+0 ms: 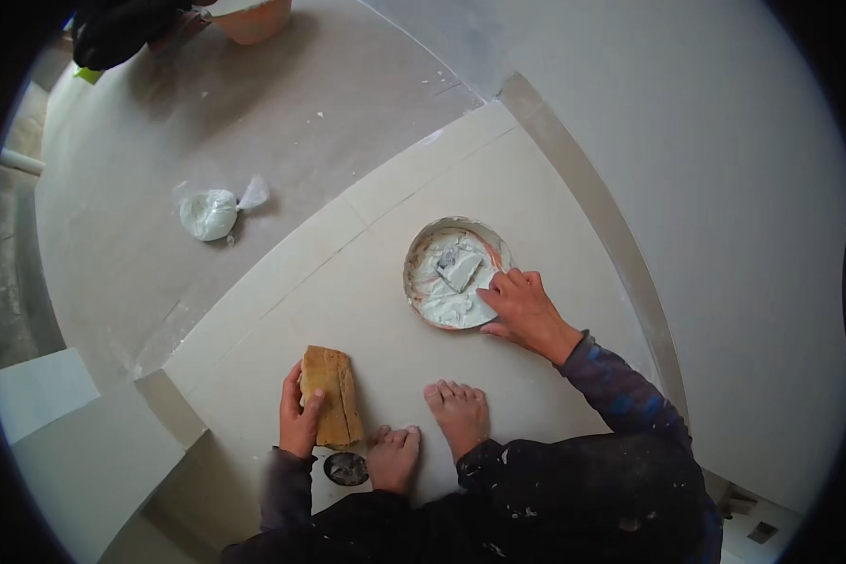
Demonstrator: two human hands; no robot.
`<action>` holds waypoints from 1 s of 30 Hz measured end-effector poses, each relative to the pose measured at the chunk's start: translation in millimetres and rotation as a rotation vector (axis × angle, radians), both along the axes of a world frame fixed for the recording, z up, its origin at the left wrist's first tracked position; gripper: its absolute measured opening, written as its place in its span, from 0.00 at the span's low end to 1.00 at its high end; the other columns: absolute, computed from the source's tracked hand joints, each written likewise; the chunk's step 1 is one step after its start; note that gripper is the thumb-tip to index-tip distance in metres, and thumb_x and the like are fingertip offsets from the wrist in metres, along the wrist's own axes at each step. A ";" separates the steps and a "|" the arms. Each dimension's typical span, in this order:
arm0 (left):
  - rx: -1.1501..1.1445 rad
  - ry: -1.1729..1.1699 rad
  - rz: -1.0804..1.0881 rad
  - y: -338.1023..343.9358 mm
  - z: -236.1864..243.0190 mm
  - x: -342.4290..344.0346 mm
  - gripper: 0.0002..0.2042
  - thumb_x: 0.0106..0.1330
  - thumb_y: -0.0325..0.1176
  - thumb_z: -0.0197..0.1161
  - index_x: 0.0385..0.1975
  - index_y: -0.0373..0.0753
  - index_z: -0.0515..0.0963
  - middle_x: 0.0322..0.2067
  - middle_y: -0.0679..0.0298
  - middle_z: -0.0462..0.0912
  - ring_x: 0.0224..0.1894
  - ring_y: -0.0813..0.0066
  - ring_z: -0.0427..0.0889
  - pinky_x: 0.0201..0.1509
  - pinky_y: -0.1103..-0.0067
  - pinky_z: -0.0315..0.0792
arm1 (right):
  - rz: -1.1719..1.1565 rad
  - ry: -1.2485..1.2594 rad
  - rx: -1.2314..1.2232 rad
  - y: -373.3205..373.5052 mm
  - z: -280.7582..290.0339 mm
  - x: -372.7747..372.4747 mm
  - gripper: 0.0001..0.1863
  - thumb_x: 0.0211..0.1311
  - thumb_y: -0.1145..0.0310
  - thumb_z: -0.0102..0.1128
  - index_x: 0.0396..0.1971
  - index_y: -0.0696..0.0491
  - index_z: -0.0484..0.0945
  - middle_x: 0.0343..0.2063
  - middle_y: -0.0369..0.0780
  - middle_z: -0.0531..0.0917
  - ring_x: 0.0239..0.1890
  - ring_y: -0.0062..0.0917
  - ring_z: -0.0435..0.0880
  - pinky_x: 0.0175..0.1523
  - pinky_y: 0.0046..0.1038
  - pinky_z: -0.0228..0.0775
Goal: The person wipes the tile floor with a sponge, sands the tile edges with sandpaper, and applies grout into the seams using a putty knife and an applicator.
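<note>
The left hand [301, 411] holds a yellowish-brown block [336, 399] at the near left, its thumb laid on the upper face and its fingers wrapped along the left edge, so the grip is about as wide as the block is. The block looks light and somewhat soft, perhaps foam or old sponge (wood can't be ruled out), and a long dark crack down its face suggests it could tear or split if bent; the long sides, away from that crack, seem the best place to take hold. The right hand [528, 315] is at the near right rim of a round bowl [410, 274] that sits right of the scene's middle, fingers bent and close together; whether they pinch the wall, I cannot tell. Thick white paste [449, 307] is spread over the bowl's inside, with a flat, paste-coated piece [461, 271] lying in it. Filled like this, the bowl is probably fairly weighty and its smeared inside slippery, so the outer wall should give the surer hold. A small dark round dish [346, 468] lies just nearer than the block, beside the person's bare feet, and a knotted clear bag [211, 214] of pale stuff rests farther left.
</note>
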State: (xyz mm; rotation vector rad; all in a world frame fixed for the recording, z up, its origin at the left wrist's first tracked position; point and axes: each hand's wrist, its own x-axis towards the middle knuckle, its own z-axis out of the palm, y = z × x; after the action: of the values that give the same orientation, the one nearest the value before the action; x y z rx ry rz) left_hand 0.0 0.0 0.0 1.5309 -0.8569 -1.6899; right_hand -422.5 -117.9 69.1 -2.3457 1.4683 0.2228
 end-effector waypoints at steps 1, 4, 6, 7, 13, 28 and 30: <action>0.017 0.006 0.010 -5.5 17.8 -3.7 0.32 0.74 0.34 0.62 0.76 0.38 0.59 0.71 0.52 0.68 0.72 0.62 0.68 0.75 0.67 0.63 | 0.041 -0.011 -0.019 -7.4 2.7 4.0 0.32 0.47 0.58 0.83 0.54 0.49 0.83 0.45 0.37 0.77 0.54 0.31 0.75 0.59 0.39 0.62; -0.003 -0.030 0.028 -4.5 15.9 -6.3 0.31 0.75 0.33 0.60 0.75 0.36 0.59 0.69 0.52 0.69 0.70 0.64 0.71 0.71 0.68 0.69 | 0.093 -0.031 -0.009 -17.5 -7.6 8.0 0.29 0.49 0.59 0.82 0.51 0.51 0.84 0.44 0.37 0.78 0.53 0.31 0.75 0.58 0.39 0.62; -0.034 -0.070 0.036 -4.5 10.2 -6.5 0.31 0.75 0.33 0.60 0.75 0.36 0.59 0.69 0.52 0.69 0.69 0.64 0.71 0.70 0.69 0.70 | 0.105 -0.036 0.026 -20.9 -15.5 9.6 0.27 0.49 0.59 0.82 0.50 0.51 0.84 0.43 0.37 0.78 0.53 0.31 0.75 0.58 0.39 0.62; -0.030 -0.092 0.036 -5.4 12.1 -7.3 0.30 0.75 0.33 0.59 0.75 0.35 0.59 0.69 0.52 0.69 0.70 0.63 0.70 0.72 0.68 0.67 | 0.073 -0.070 0.063 -20.5 -16.4 9.6 0.27 0.49 0.59 0.82 0.49 0.52 0.85 0.44 0.38 0.79 0.53 0.32 0.76 0.58 0.39 0.62; -0.046 -0.134 0.027 -0.3 15.2 -6.7 0.31 0.75 0.29 0.59 0.76 0.36 0.58 0.69 0.53 0.69 0.70 0.65 0.71 0.71 0.70 0.70 | -0.048 -0.171 -0.009 -45.7 -15.2 8.8 0.24 0.55 0.65 0.76 0.53 0.53 0.83 0.46 0.39 0.80 0.51 0.35 0.78 0.57 0.39 0.65; 0.004 -0.226 -0.018 -6.9 11.5 -2.0 0.30 0.66 0.20 0.54 0.71 0.37 0.63 0.63 0.50 0.74 0.66 0.61 0.75 0.72 0.69 0.68 | 0.079 -0.090 0.164 -91.6 1.1 23.7 0.17 0.54 0.76 0.71 0.46 0.54 0.83 0.46 0.42 0.79 0.54 0.38 0.78 0.56 0.38 0.72; 0.000 -0.247 -0.026 -9.7 12.5 -3.6 0.30 0.65 0.21 0.55 0.70 0.37 0.64 0.63 0.50 0.74 0.66 0.61 0.75 0.71 0.68 0.68 | 0.050 -0.155 0.203 -88.1 4.8 13.0 0.17 0.55 0.77 0.73 0.46 0.56 0.82 0.41 0.43 0.80 0.47 0.38 0.81 0.50 0.37 0.74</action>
State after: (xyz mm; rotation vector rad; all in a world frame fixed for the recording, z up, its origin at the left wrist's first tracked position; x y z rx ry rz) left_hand -3.6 -9.7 12.5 1.7602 -1.0062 -1.5391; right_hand -409.5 -206.0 73.9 -2.1857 1.2544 0.1890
